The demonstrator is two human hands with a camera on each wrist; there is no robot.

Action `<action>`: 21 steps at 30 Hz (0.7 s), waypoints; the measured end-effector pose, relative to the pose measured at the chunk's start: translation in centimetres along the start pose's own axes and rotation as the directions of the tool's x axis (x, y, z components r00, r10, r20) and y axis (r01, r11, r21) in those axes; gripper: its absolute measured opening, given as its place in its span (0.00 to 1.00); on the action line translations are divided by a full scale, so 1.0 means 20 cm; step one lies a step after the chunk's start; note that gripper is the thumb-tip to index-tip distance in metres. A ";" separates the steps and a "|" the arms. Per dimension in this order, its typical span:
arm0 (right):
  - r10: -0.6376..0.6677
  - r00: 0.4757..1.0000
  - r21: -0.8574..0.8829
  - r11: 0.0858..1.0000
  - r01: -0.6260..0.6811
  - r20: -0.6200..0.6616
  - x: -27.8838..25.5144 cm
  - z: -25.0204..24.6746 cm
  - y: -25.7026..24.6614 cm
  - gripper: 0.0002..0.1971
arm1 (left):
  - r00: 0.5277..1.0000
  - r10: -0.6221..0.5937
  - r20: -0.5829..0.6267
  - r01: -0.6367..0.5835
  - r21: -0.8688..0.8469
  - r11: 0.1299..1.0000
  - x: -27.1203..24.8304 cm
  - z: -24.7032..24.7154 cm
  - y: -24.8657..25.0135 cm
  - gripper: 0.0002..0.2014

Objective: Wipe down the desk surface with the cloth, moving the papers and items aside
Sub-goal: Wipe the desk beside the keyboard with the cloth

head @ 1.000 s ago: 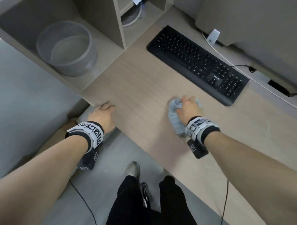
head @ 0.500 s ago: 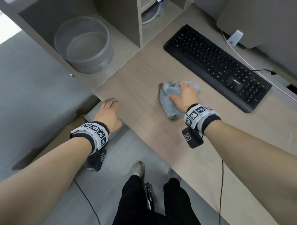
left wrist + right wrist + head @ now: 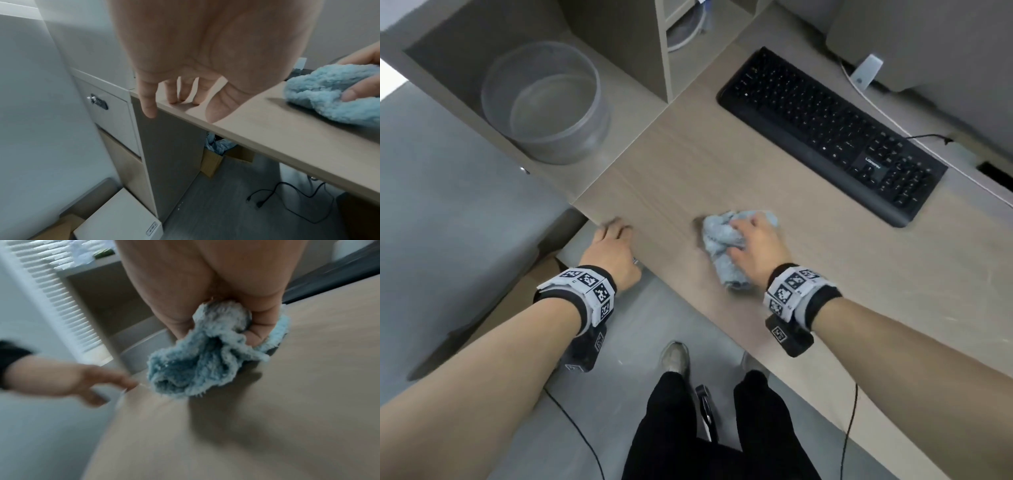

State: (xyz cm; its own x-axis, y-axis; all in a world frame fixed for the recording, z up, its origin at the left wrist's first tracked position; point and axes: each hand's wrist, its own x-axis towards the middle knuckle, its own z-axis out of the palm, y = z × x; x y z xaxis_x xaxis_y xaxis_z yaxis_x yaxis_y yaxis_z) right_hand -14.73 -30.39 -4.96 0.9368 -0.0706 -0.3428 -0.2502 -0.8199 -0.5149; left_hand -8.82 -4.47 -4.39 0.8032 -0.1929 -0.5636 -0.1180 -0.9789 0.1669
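A crumpled light blue cloth lies on the pale wood desk, a little in from its front edge. My right hand grips the cloth from above and presses it to the surface, fingers curled into the folds. The cloth bulges out to the left of that hand. My left hand rests on the desk's front left corner, fingertips on top and nothing held. From the left wrist the cloth shows at the right. No papers are in view.
A black keyboard lies diagonally behind the cloth, with a white cable and a monitor foot beyond it. A translucent round container sits on the lower shelf at left. Under the desk are a cardboard box and cables.
My right hand has slid the cloth leftward across the desk, first away from me and then back, closer to my left hand. The left hand has stayed on the desk corner.
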 end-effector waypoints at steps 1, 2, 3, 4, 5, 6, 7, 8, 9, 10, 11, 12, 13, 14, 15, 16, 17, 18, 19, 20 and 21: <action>0.117 0.991 0.029 0.993 -0.115 -0.061 0.00 -0.08 0.07 0.24 | 1.000 -0.019 -0.003 0.019 -0.010 1.000 0.00 -0.01 0.01 0.38; 0.218 0.969 0.050 0.976 -0.213 -0.113 -0.02 -0.15 0.15 0.24 | 1.000 -0.030 -0.009 0.030 -0.021 0.999 0.01 -0.02 0.03 0.36; 0.301 0.941 0.063 0.953 -0.295 -0.155 -0.06 -0.20 0.24 0.24 | 0.999 -0.030 -0.016 0.030 -0.027 0.999 0.02 -0.04 0.05 0.35; 0.374 0.909 0.072 0.927 -0.367 -0.183 -0.09 -0.24 0.32 0.23 | 0.999 -0.019 -0.025 0.019 -0.022 1.000 0.02 -0.04 0.08 0.34; 0.443 0.874 0.083 0.897 -0.435 -0.202 -0.15 -0.26 0.38 0.23 | 0.999 0.011 -0.034 -0.011 -0.004 1.000 0.03 -0.05 0.11 0.33; 0.495 0.845 0.085 0.868 -0.489 -0.203 -0.19 -0.27 0.43 0.22 | 0.998 0.044 -0.038 -0.044 0.017 0.999 0.02 -0.05 0.14 0.32; 0.534 0.822 0.079 0.845 -0.529 -0.197 -0.23 -0.27 0.46 0.22 | 0.996 0.079 -0.031 -0.078 0.038 0.996 0.02 -0.04 0.17 0.32; 0.562 0.805 0.075 0.826 -0.559 -0.189 -0.28 -0.24 0.47 0.21 | 0.992 0.125 -0.012 -0.124 0.065 0.990 0.01 -0.03 0.21 0.31; 0.563 0.806 0.061 0.825 -0.563 -0.181 -0.33 -0.21 0.46 0.21 | 0.986 0.168 0.013 -0.169 0.093 0.981 -0.01 0.00 0.24 0.32; 0.536 0.827 0.035 0.842 -0.539 -0.168 -0.36 -0.16 0.43 0.21 | 0.980 0.197 0.037 -0.200 0.120 0.972 -0.01 0.02 0.25 0.32; 0.499 0.855 0.014 0.865 -0.502 -0.141 -0.39 -0.11 0.37 0.21 | 0.975 0.217 0.054 -0.223 0.150 0.963 -0.02 0.05 0.27 0.32; 0.458 0.883 0.005 0.888 -0.460 -0.107 -0.40 -0.05 0.29 0.22 | 0.972 0.226 0.058 -0.233 0.179 0.956 -0.03 0.07 0.27 0.32; 0.413 0.908 0.008 0.910 -0.414 -0.070 -0.41 0.01 0.22 0.23 | 0.972 0.227 0.058 -0.234 0.206 0.950 -0.04 0.08 0.28 0.32; 0.368 0.929 0.019 0.930 -0.368 -0.028 -0.43 0.07 0.14 0.24 | 0.972 0.227 0.060 -0.235 0.229 0.945 -0.04 0.09 0.28 0.33; 0.316 0.949 0.038 0.948 -0.316 0.022 -0.44 0.12 0.06 0.25 | 0.972 0.225 0.064 -0.234 0.247 0.940 -0.05 0.09 0.28 0.33; 0.259 0.963 0.067 0.962 -0.263 0.073 -0.45 0.17 0.00 0.25 | 0.972 0.225 0.071 -0.236 0.259 0.937 -0.05 0.09 0.28 0.34; 0.210 0.972 0.108 0.969 -0.221 0.105 -0.46 0.20 -0.04 0.23 | 0.970 0.229 0.082 -0.242 0.265 0.933 -0.06 0.09 0.29 0.36; 0.185 0.977 0.155 0.967 -0.200 0.106 -0.47 0.21 -0.05 0.19 | 0.968 0.231 0.099 -0.250 0.268 0.931 -0.06 0.08 0.29 0.37; 0.194 0.979 0.198 0.959 -0.204 0.068 -0.48 0.19 -0.04 0.17 | 0.966 0.232 0.116 -0.255 0.266 0.929 -0.06 0.06 0.28 0.38; 0.245 0.970 0.227 0.944 -0.239 0.003 -0.48 0.14 0.00 0.16 | 0.963 0.236 0.127 -0.262 0.265 0.928 -0.06 0.05 0.28 0.39; 0.322 0.944 0.251 0.922 -0.297 -0.069 -0.48 0.08 0.06 0.16 | 0.961 0.244 0.133 -0.271 0.264 0.926 -0.05 0.04 0.27 0.40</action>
State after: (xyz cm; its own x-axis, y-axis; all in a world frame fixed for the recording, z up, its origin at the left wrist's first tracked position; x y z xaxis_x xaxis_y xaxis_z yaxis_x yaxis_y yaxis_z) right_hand -24.47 -29.83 -3.64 0.8205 -0.3700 -0.4358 -0.5697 -0.5922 -0.5699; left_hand -10.75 -9.55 -3.47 0.6655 -0.4330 -0.6080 -0.4814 -0.8715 0.0938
